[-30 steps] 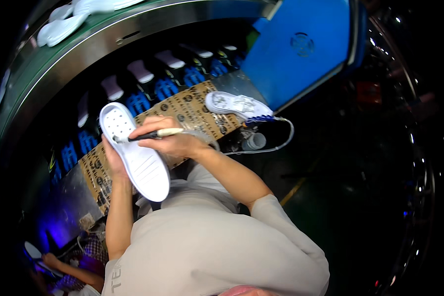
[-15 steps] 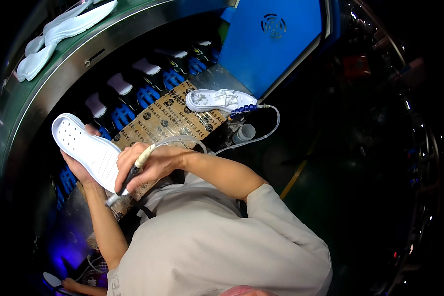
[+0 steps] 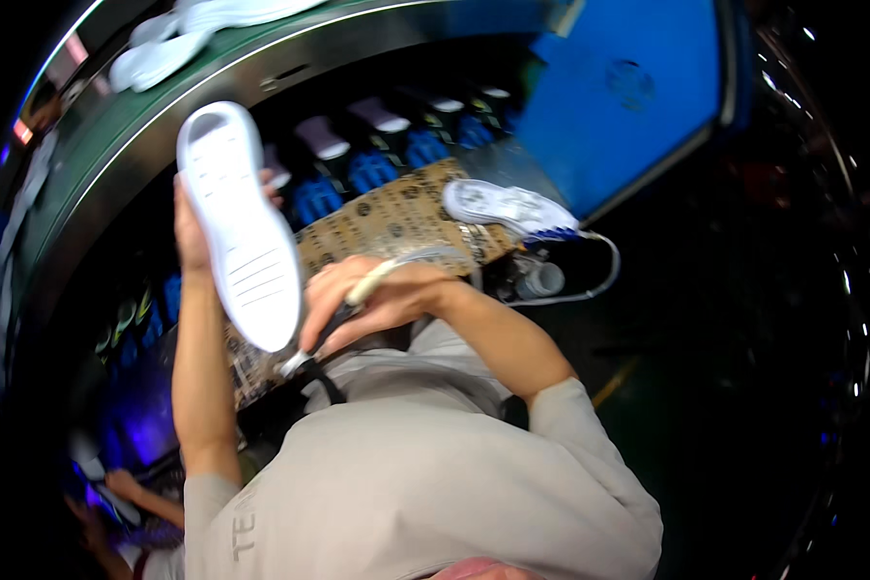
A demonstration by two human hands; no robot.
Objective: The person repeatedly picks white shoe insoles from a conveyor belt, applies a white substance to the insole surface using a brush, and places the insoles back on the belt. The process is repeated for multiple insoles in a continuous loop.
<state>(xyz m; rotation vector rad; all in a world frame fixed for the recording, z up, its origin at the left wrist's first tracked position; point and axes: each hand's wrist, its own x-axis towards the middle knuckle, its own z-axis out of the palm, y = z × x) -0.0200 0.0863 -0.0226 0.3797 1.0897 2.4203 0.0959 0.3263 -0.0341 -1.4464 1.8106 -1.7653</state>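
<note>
My left hand (image 3: pixel 190 232) grips a white shoe sole (image 3: pixel 244 227) by its edges near the upper end. The sole is tilted up, with small holes at its top and ribbed lines lower down. My right hand (image 3: pixel 396 295) is closed round a pen-shaped hand tool (image 3: pixel 365 286) with a black grip, a cream-coloured wrap and a hose at its back. Its pale, blurred tip points down to the left, just beside the sole's lower end. Whether the tip touches the sole I cannot tell.
Another white sole (image 3: pixel 503 205) lies on the cardboard-covered surface (image 3: pixel 382 215), near a grey cup (image 3: pixel 543 280) and a blue segmented hose (image 3: pixel 557 235). Behind are blue racks (image 3: pixel 369 170) with shoes, a green conveyor (image 3: pixel 116 121) carrying soles, and a blue panel (image 3: pixel 619 106). Another person's arm (image 3: pixel 145 495) shows lower left.
The view has swung, so the scene sits further right. The sole is now turned more upright, and my right hand with the tool has come away from its face to its lower end.
</note>
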